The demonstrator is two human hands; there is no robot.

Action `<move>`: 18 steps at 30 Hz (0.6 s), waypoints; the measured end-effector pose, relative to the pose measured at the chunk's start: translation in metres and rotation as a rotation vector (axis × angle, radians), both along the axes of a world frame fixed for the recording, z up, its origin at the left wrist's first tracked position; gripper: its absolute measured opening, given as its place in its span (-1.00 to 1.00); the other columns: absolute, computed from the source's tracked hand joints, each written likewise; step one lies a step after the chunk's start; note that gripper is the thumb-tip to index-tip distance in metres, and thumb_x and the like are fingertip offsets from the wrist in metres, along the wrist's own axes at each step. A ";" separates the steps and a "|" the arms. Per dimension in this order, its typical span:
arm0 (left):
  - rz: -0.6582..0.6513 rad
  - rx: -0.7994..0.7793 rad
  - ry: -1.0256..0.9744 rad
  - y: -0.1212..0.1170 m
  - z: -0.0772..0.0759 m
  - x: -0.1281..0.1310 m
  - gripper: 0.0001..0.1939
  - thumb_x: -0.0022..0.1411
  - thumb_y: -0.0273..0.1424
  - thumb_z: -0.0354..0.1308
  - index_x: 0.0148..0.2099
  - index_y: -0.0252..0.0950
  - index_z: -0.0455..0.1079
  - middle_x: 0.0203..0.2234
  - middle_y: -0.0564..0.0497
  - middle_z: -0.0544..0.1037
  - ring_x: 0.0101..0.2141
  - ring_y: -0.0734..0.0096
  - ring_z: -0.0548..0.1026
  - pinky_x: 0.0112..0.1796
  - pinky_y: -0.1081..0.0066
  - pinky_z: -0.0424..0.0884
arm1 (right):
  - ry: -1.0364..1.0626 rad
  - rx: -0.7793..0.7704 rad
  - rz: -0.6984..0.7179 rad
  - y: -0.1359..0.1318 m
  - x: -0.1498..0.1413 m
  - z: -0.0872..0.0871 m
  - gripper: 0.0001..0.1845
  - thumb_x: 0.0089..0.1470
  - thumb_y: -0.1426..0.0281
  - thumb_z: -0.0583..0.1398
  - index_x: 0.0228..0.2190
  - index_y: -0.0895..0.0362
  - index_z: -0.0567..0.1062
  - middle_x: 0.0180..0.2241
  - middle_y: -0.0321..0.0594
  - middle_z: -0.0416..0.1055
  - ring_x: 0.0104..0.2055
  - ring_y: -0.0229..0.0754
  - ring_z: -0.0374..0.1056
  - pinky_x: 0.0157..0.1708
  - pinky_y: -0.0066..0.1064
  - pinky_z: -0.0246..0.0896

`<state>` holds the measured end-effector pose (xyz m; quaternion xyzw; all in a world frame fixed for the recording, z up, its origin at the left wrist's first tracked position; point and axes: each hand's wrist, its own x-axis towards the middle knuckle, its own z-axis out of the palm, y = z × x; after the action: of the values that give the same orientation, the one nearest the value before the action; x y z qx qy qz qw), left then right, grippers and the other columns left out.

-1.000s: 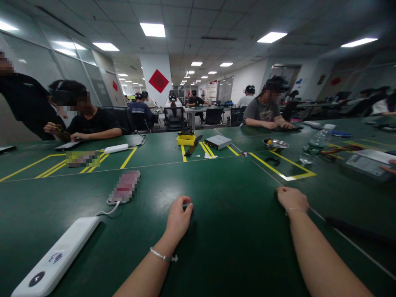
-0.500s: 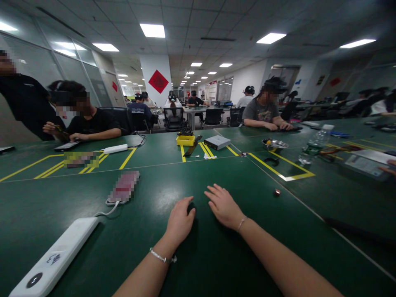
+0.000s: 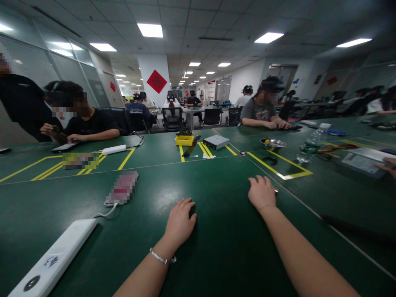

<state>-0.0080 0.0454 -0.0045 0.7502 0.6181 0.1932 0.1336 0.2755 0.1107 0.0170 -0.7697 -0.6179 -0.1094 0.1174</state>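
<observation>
My left hand [image 3: 181,220] rests palm down on the green table [image 3: 222,247], fingers loosely bent, with nothing in it. Farther right, my right hand [image 3: 262,192] also lies palm down, its fingers pointing away from me. A small red and silver thing [image 3: 276,190] peeks out at the right edge of this hand, touching or just beside it. Each wrist wears a thin bracelet.
A white power bank [image 3: 52,264] lies near left, cabled to a phone [image 3: 122,187]. Beyond are a yellow tray [image 3: 185,140], a grey box [image 3: 216,141], a metal bowl [image 3: 274,143], a water bottle [image 3: 312,144] and yellow tape lines. A dark strip [image 3: 355,229] lies right. Seated people work across the table.
My right hand swung left to beside my left hand, uncovering the small red thing, then moved back right to it. My left hand stayed put.
</observation>
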 end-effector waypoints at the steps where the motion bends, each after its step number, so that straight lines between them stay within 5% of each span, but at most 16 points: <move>1: -0.001 0.003 -0.003 0.000 0.000 0.000 -0.60 0.09 -0.37 -0.01 0.01 -0.24 0.30 0.08 -0.02 0.28 0.12 0.24 0.13 0.10 0.21 0.03 | 0.020 0.008 -0.083 0.001 0.014 -0.001 -0.55 0.01 0.48 -0.09 -0.07 0.17 0.36 0.04 0.06 0.16 0.09 0.11 0.00 -0.06 -0.08 0.02; 9: -0.017 0.008 -0.052 0.000 0.002 -0.001 -0.65 0.09 -0.38 0.01 -0.04 -0.23 0.34 0.06 -0.03 0.31 0.11 0.20 0.15 0.09 0.17 0.04 | 0.189 -0.023 -0.392 0.007 0.072 -0.017 -0.43 -0.02 0.20 -0.03 -0.09 0.36 0.33 -0.10 0.30 0.18 -0.05 0.23 0.14 -0.20 -0.04 0.13; 18: -0.032 0.033 -0.027 -0.002 0.003 -0.001 -0.65 0.09 -0.39 0.01 -0.05 -0.26 0.35 0.04 -0.07 0.33 0.09 0.20 0.19 0.08 0.20 0.07 | 0.203 -0.065 -0.316 0.004 0.078 -0.015 -0.56 -0.02 0.45 -0.12 -0.25 0.28 0.47 -0.27 0.17 0.33 -0.23 0.06 0.31 -0.31 -0.16 0.25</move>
<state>-0.0089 0.0434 -0.0011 0.7593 0.6010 0.2112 0.1328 0.3534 0.1150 0.0018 -0.8677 -0.4774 -0.0284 0.1356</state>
